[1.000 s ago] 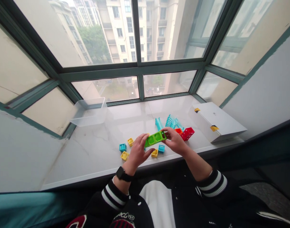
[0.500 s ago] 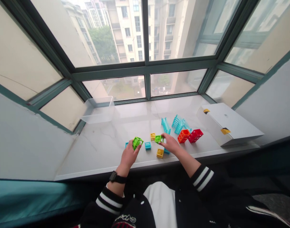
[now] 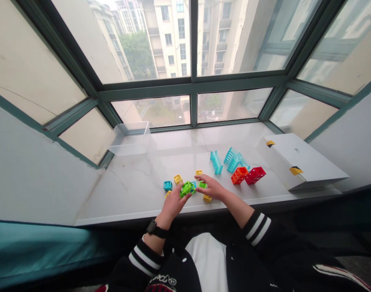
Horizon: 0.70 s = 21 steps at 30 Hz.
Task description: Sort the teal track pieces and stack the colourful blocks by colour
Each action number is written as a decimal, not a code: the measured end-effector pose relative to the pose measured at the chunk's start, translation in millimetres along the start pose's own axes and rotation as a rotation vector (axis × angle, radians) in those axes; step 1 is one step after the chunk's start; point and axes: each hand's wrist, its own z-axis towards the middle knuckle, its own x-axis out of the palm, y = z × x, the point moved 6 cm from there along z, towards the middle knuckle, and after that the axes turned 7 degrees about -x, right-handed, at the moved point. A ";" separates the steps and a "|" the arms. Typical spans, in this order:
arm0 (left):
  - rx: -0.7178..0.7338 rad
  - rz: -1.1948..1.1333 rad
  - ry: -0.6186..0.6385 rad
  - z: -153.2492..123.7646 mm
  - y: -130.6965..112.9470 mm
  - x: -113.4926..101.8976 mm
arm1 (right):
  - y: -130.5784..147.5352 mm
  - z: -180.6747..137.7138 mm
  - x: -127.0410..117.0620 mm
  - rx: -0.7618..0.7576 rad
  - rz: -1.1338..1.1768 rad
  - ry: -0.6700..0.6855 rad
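Observation:
My left hand (image 3: 172, 202) is closed around green cube blocks (image 3: 188, 188) with open frames; whether there are two joined or one is hard to see. Just to the right, my right hand (image 3: 212, 187) grips another green cube block (image 3: 203, 185), partly covered by its fingers. A narrow gap lies between the two hands' blocks. Around them on the sill are a blue block (image 3: 167, 185), a yellow block (image 3: 178, 179) behind my left hand, a yellow block (image 3: 199, 172) behind my right fingers, and a yellow block (image 3: 207, 198) below my right hand.
On the white sill (image 3: 137, 182), an orange block stack (image 3: 239, 175) and a red block stack (image 3: 255, 175) lie to the right. Clear blue track pieces (image 3: 216, 162) lie behind. A transparent bin (image 3: 131, 140) sits back left, a white box (image 3: 307, 160) far right.
My left hand has moved right with its green blocks, closer to my right hand. A blue and a yellow block now show to its left. The view has shifted slightly.

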 end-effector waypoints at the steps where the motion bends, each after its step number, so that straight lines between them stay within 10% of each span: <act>1: 0.022 -0.003 0.026 -0.3 -2.8 5.2 | 5.3 0.8 5.2 -0.020 0.091 0.053; 5: 0.059 -0.012 0.059 -2.4 -7.8 17.1 | 10.4 2.3 17.1 -0.011 0.173 0.135; 12: -0.139 -0.029 -0.093 -6.0 25.0 -6.4 | -5.9 21.6 7.4 0.094 0.053 -0.112; 21: -0.276 -0.352 -0.213 -23.2 57.2 -33.1 | 13.3 56.6 91.3 -0.001 -0.393 0.089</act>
